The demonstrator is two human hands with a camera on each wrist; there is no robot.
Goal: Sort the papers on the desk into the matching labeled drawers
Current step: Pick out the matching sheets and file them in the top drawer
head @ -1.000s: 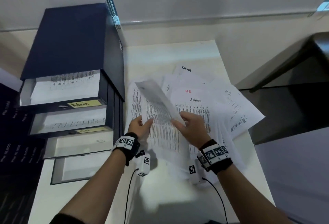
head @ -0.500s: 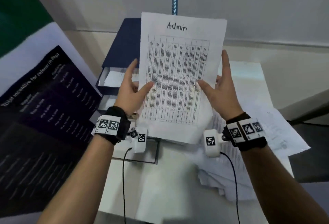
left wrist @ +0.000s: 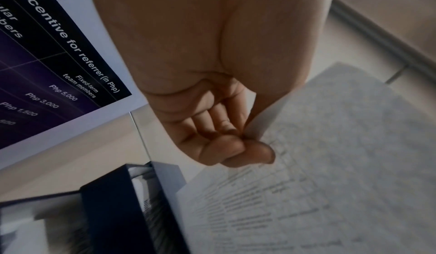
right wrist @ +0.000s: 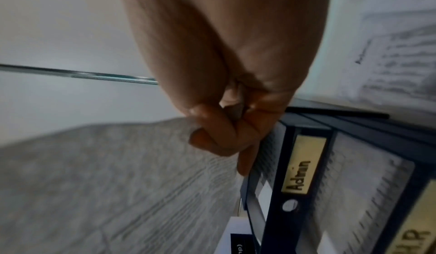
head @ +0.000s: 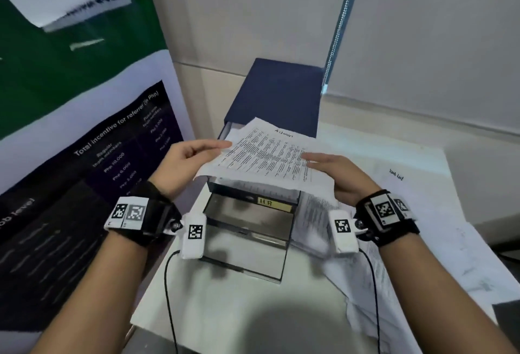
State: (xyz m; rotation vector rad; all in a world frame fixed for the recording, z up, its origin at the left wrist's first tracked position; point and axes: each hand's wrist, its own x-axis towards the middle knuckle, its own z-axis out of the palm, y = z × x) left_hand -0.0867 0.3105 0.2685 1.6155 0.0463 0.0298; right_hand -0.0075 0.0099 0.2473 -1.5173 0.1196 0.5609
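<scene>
A printed sheet headed "Admin" (head: pixel 267 156) lies almost flat in the air above the top open drawer of the navy drawer unit (head: pixel 278 95). My left hand (head: pixel 225 147) pinches its left edge between thumb and fingers (left wrist: pixel 250 146). My right hand (head: pixel 306 158) grips the right edge, thumb on top and fingers (right wrist: pixel 212 136) curled beneath. In the right wrist view, the drawer under the sheet bears a yellow "Admin" label (right wrist: pixel 299 174). The drawer below it carries the "HR" label (head: pixel 274 203). More papers (head: pixel 422 213) lie spread on the white desk to the right.
A dark poster (head: pixel 84 185) with a price table stands close on the left of the drawer unit. Two lower drawers (head: pixel 247 246) stick out toward me. A wall runs behind the desk (head: pixel 225 311).
Both hands lifted the Admin sheet off the pile, held it upright, then tipped it flat and lowered it over the top drawer. The view has turned left toward the drawer unit.
</scene>
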